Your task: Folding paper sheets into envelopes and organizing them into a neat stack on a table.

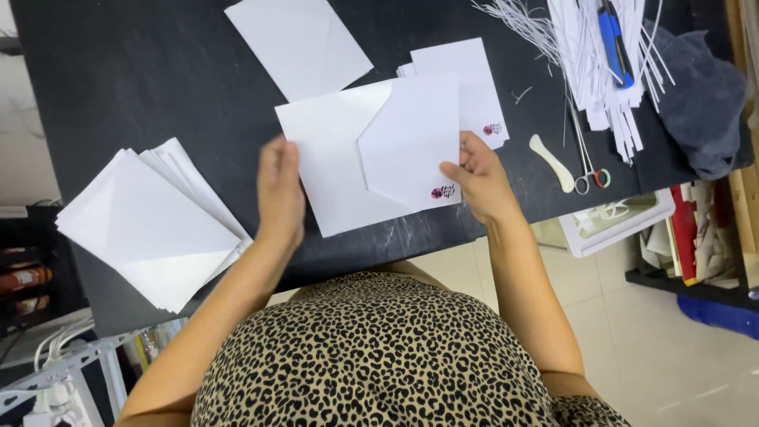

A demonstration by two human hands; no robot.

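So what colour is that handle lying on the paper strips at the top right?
Blue handle, lying on the white paper strips; the head view shows it clearly.

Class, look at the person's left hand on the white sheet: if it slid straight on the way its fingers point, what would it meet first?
Probably the separate white envelope lying further up the black table; the left hand points that way, slightly right. Exact line is uncertain.

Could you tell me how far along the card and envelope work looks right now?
Done: a stack of envelopes lies beside the left hand. In hand: the right hand holds a white card against an open envelope. Left: a card pile and another envelope.
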